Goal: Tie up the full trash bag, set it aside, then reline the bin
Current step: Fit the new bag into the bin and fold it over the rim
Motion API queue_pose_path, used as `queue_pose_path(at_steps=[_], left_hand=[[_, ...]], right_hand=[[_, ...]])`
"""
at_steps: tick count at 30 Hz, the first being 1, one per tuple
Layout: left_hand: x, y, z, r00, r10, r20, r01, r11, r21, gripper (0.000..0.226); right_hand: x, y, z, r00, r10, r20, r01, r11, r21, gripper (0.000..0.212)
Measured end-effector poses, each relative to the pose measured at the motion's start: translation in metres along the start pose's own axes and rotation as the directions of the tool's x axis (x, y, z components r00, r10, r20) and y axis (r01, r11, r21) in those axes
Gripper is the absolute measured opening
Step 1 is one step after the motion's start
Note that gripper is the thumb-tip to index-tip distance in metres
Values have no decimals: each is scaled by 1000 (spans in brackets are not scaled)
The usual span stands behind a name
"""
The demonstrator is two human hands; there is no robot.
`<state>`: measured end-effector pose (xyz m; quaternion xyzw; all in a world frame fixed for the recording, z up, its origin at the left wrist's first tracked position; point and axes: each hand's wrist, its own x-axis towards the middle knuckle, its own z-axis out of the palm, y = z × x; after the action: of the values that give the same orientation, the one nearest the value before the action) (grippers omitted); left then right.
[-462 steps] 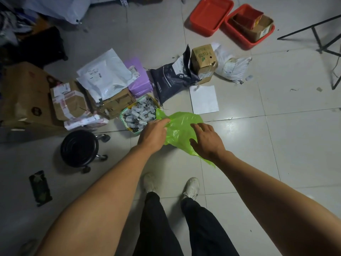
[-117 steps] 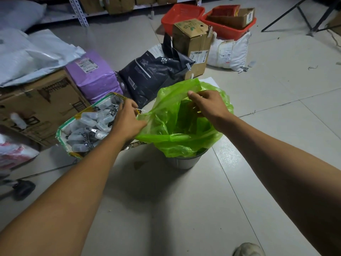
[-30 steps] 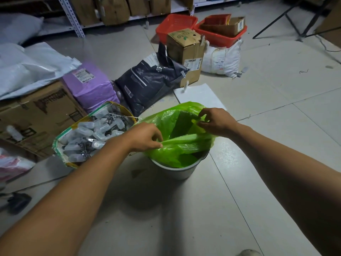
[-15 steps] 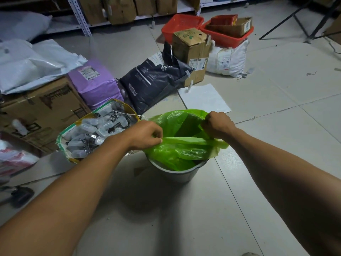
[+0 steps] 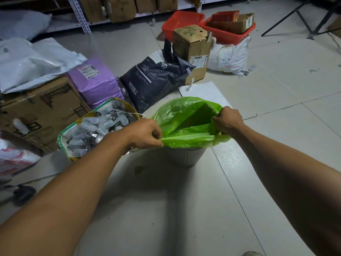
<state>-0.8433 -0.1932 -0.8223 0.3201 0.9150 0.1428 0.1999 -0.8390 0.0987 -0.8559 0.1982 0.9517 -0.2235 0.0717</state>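
Left hand [image 5: 145, 133] pinching the near edge of the green bag [image 5: 186, 117], fingers curled tight on it. Right hand [image 5: 227, 120] gripping the bag's right edge the same way, well apart from the left, with the bag mouth pulled wide between them. Bag sitting in the bin [image 5: 184, 157] on the floor, its near edge folded down over the rim, the far side puffed up. Thin, soft, light and probably a bit slippery, so easy to tear; best held by the edge, not the middle. Just left of the bin, an open sack [image 5: 96, 126] of small bottles. Farther back, boxes [image 5: 191, 50] and red baskets [image 5: 182, 22].
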Motion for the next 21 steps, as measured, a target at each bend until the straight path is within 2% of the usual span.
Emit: queue_pose_path(at_steps=[3,5,7,11,16,18,21], left_hand=[[-2,-2,5,985,-45,168,36,998,52,32],[-2,-6,10,963,-101,250,78,992,100,48],[-2,-11,14,954,-131,270,106,989,106,66],[-1,-13,12,974,-168,153,173,985,-24,59],[0,-16,12,962,-263,-75,263,965,-13,58],[1,-15,13,951,-277,-141,280,960,1,58],[5,-15,15,935,-280,-218,292,956,23,56]], right_hand=[[-1,0,-1,1000,2,5,-2,1000,-12,25],[-1,0,-1,1000,9,18,-9,1000,1,24],[-4,0,-2,999,7,38,-8,1000,19,23],[-8,0,-3,996,-9,92,3,998,68,21],[-7,2,4,972,-22,233,-62,936,346,34],[-7,-1,4,982,-12,190,-43,958,284,33],[-9,-6,1,997,-41,59,41,999,5,29]])
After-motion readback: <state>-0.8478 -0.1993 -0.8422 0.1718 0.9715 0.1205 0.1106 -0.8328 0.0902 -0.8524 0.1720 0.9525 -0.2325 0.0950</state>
